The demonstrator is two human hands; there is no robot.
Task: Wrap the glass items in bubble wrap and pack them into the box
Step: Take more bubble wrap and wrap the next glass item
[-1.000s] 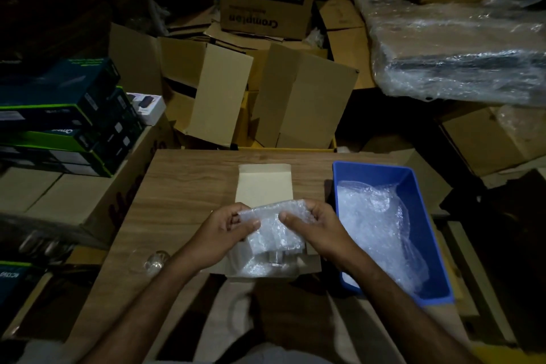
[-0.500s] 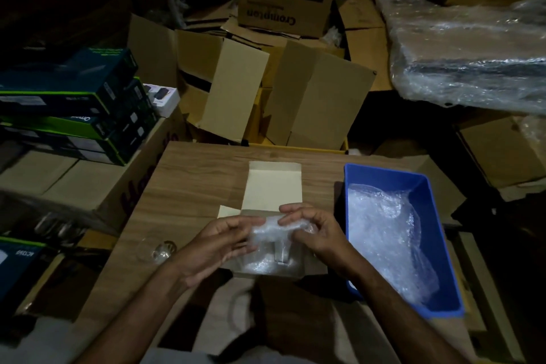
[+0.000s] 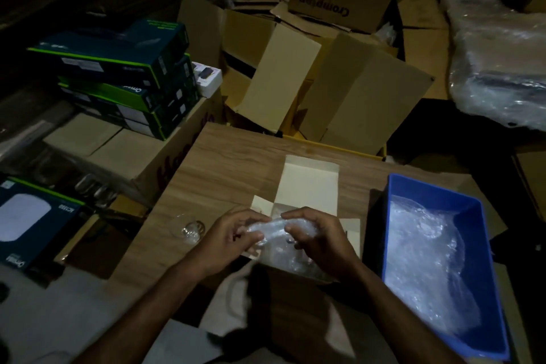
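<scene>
Hands meet low in the head view, over a small white box [image 3: 308, 186] that lies open on a wood-grain table [image 3: 224, 162], its lid flap folded away toward 12 o'clock. The left hand [image 3: 229, 241] pinches one end of a bubble-wrapped bundle [image 3: 273, 230] between thumb and fingers, and the right hand [image 3: 320, 241] curls over the other end from 3 o'clock, fingers closed on the wrap; the bundle sits right above the box opening, and more crumpled wrap shows beneath it inside the box. What the wrap covers is too blurred to tell. At 9 o'clock from the left hand, a clear glass item [image 3: 189, 229] rests bare on the table, apart from the hands. At 3 o'clock from the box stands a blue plastic bin [image 3: 437, 189], just beside it, with loose bubble wrap [image 3: 428, 260] heaped inside. Beyond the table at 12 o'clock an open cardboard carton [image 3: 354, 97] stands with its flaps up. At 10 o'clock dark green boxes [image 3: 124, 74] are stacked on another carton, and at 2 o'clock lies a large plastic-wrapped bundle [image 3: 502, 68].
</scene>
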